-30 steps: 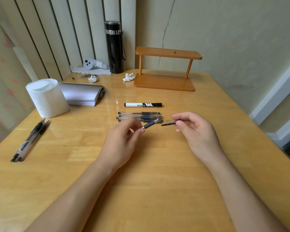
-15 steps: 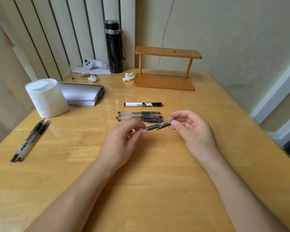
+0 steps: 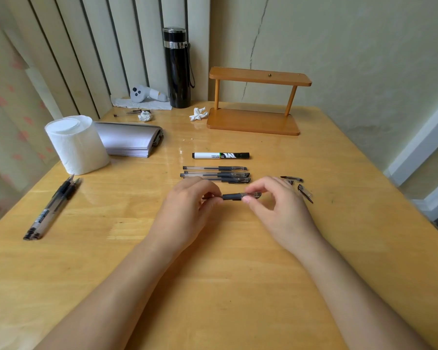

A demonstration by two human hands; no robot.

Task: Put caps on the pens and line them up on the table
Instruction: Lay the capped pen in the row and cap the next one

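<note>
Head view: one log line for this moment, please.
left hand: holds black-grip clear pen | right hand: pressing clear cap on | three capped pens lined

L hand (image 3: 187, 210) hid most of the pen (image 3: 234, 197) barrel from me; R fingertips (image 3: 247, 199) covered part of its cap (image 3: 252, 195). Both forearms ran off frame at 6. Marker (image 3: 220, 155) print too small to read. Small dark bits (image 3: 133, 112) at 11: couldn't ID.

Glossy wooden table (image 3: 238, 286) — clear plastic pens (image 3: 214, 168)
</note>
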